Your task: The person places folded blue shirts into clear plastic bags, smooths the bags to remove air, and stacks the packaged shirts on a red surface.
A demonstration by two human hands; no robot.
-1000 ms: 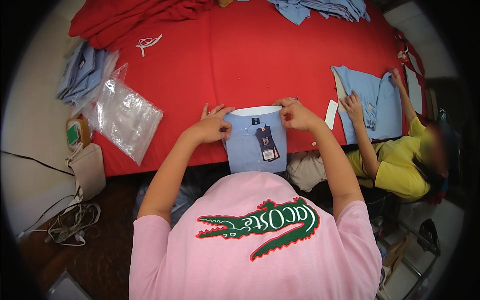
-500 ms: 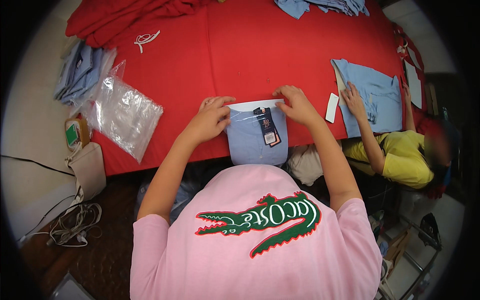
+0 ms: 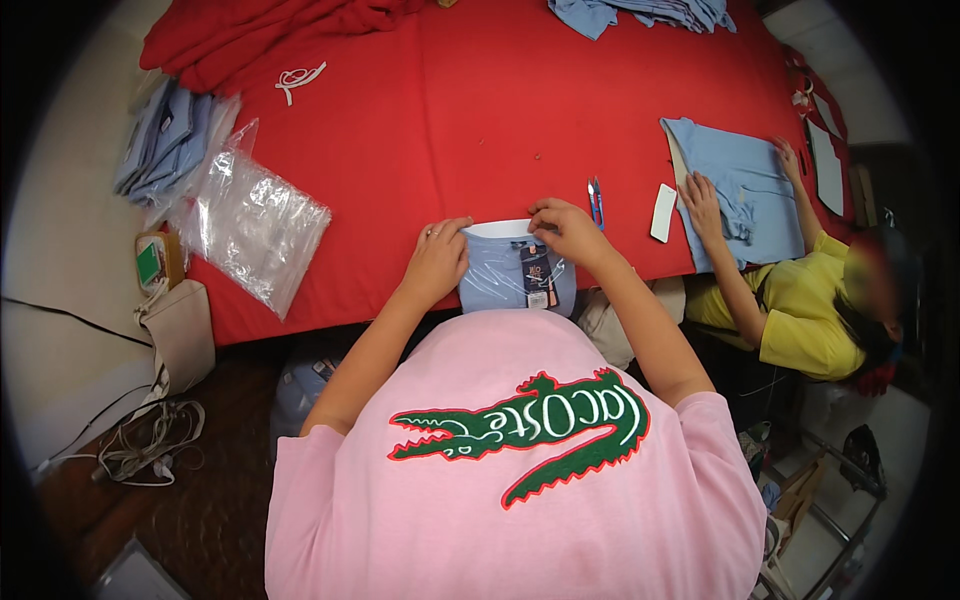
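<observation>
A folded light blue shirt (image 3: pixel 490 285) lies at the table's near edge inside a clear plastic bag (image 3: pixel 497 252), with a dark hang tag (image 3: pixel 536 277) on its front and a white strip (image 3: pixel 497 228) along the far edge. My left hand (image 3: pixel 437 262) grips the bag's far left corner, fingers curled. At the far right side of the bag, my right hand (image 3: pixel 568 235) pinches the edge with thumb and fingers. Blue-handled thread snips (image 3: pixel 596 203) lie just beyond my right hand.
Clear plastic bags (image 3: pixel 260 225) lie on the red table (image 3: pixel 360 180) at left, beside stacked folded blue shirts (image 3: pixel 165 135). A white card (image 3: pixel 663 213) lies at right. There a co-worker in yellow (image 3: pixel 815 315) has both hands on a blue garment (image 3: pixel 740 185). Red cloth (image 3: pixel 260 40) is heaped far left.
My right hand has moved left along the bag's far edge and its fingers have closed in, uncovering the snips. The co-worker's far hand has moved onto the garment's far corner.
</observation>
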